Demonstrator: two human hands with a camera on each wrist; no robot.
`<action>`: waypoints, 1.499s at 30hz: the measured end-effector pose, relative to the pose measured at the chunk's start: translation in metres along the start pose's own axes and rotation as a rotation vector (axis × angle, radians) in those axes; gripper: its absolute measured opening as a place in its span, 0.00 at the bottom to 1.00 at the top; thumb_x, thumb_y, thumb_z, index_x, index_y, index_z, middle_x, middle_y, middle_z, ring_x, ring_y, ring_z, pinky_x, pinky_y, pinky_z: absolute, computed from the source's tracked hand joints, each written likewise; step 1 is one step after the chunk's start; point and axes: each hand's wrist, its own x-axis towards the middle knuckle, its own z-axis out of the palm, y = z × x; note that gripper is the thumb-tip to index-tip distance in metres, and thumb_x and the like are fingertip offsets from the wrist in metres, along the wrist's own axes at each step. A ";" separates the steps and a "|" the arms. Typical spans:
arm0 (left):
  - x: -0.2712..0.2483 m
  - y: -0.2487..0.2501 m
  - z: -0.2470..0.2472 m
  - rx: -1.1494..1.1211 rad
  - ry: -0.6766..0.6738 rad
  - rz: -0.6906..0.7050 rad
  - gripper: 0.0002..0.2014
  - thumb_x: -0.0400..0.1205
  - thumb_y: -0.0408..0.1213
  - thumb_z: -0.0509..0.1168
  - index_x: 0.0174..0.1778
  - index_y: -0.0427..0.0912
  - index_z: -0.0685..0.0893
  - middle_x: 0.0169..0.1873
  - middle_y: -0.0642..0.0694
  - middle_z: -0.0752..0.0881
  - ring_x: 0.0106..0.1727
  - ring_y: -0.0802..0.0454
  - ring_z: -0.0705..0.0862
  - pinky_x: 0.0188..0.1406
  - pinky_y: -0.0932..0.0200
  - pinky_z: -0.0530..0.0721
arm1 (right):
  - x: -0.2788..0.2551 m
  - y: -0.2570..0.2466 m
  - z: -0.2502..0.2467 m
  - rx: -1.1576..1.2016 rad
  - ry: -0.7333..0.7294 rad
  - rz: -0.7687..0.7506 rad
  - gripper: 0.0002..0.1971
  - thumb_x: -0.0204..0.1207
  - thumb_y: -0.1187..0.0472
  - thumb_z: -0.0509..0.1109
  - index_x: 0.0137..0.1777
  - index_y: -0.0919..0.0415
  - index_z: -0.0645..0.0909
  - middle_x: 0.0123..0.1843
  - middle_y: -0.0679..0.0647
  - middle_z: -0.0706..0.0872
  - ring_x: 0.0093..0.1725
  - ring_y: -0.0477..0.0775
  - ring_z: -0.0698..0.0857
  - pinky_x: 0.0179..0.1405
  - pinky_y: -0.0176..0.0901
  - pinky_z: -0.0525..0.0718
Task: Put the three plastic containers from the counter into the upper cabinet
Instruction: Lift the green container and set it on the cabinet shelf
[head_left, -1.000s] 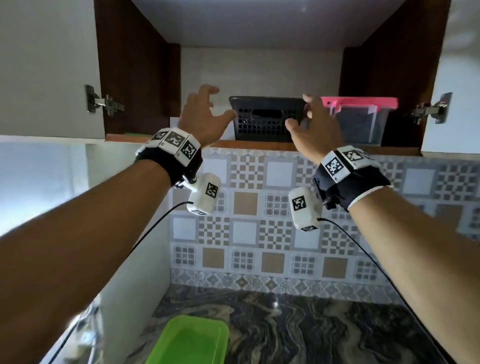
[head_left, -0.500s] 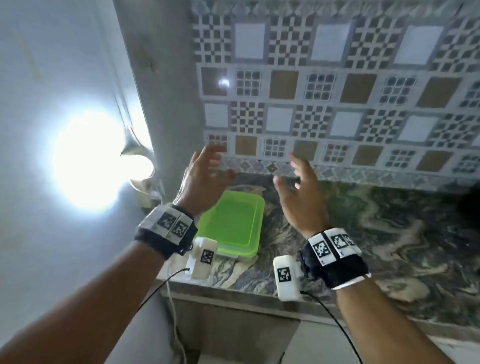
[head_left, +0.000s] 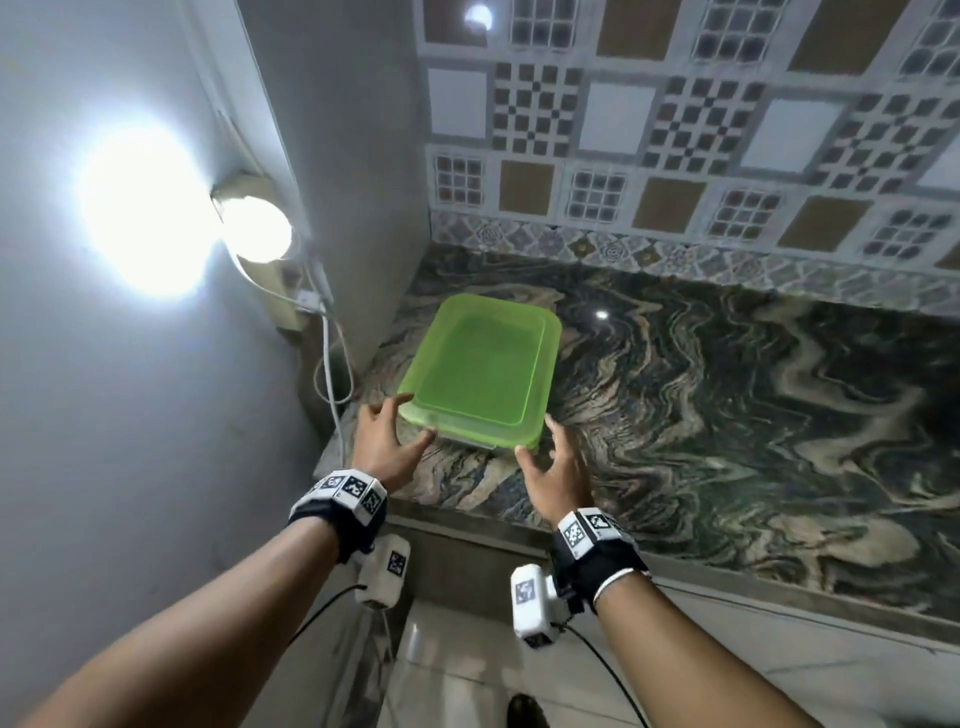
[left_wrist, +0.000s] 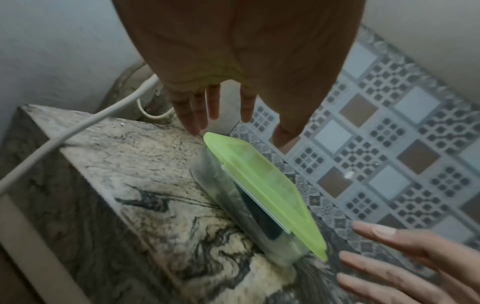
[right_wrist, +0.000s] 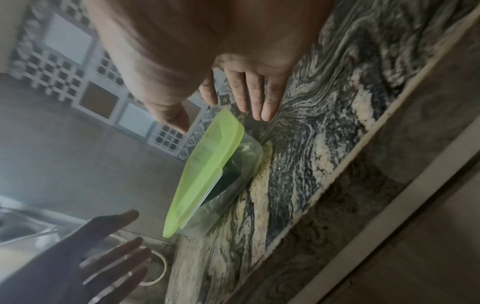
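Both hands are coming down closer to the green-lid container (head_left: 480, 373) than before. The left hand (head_left: 383, 447) and right hand (head_left: 557, 470) are spreading a wide grip beside its near corners, holding nothing. It is sitting on the worktop (head_left: 727, 415) near the wall corner.
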 end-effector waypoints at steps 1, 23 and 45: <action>0.010 0.002 0.001 0.006 0.013 -0.015 0.32 0.79 0.53 0.73 0.80 0.53 0.74 0.72 0.35 0.71 0.71 0.36 0.79 0.77 0.47 0.75 | 0.009 0.001 0.004 -0.001 -0.019 0.020 0.35 0.79 0.51 0.74 0.85 0.55 0.67 0.82 0.60 0.76 0.79 0.63 0.77 0.76 0.52 0.76; 0.027 -0.018 0.038 -0.110 0.005 0.010 0.39 0.77 0.58 0.74 0.85 0.59 0.69 0.77 0.38 0.75 0.77 0.39 0.76 0.74 0.50 0.73 | 0.049 0.029 0.024 0.111 -0.034 -0.114 0.43 0.78 0.50 0.77 0.89 0.50 0.59 0.89 0.49 0.65 0.84 0.49 0.68 0.75 0.22 0.58; -0.172 0.138 -0.151 -0.410 0.583 0.623 0.31 0.76 0.67 0.66 0.76 0.66 0.77 0.69 0.56 0.79 0.67 0.48 0.84 0.54 0.34 0.89 | -0.137 -0.196 -0.171 0.256 0.293 -0.535 0.39 0.73 0.32 0.72 0.84 0.34 0.66 0.78 0.30 0.72 0.74 0.33 0.74 0.60 0.16 0.69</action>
